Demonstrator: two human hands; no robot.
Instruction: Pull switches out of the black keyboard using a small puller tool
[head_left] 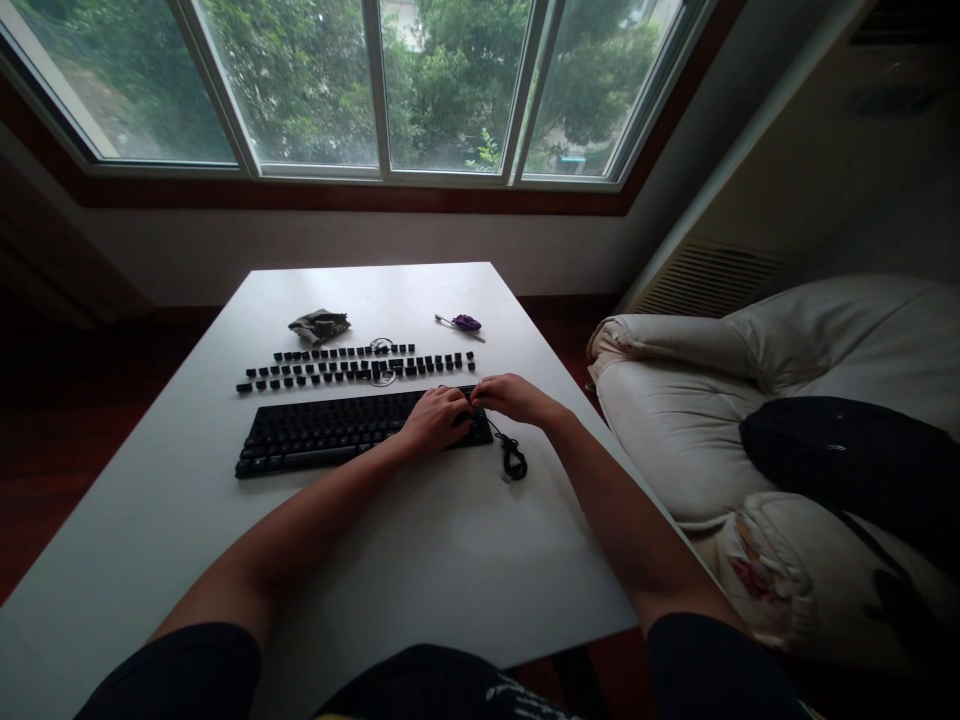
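Observation:
A black keyboard (330, 430) lies on the white table, most of its left part showing dark keys. Across its right part rests my left hand (436, 416), fingers curled and closed, the tips reaching toward the other hand. My right hand (511, 397) comes in over the upper right corner with its fingers pressed together. The fingertips of both hands nearly meet above the keys there. Whatever they pinch is too small or hidden. Close by, a coiled black cable (514, 460) lies beside the keyboard's right end.
Behind the keyboard, several loose black keycaps (330, 372) stand in rows, with thin wire loops (382, 380) among them. Farther back lie a grey cloth (320, 325) and a purple item (466, 322) beside a small brush-like stick (445, 319). A pale sofa (660, 420) flanks the table (420, 560).

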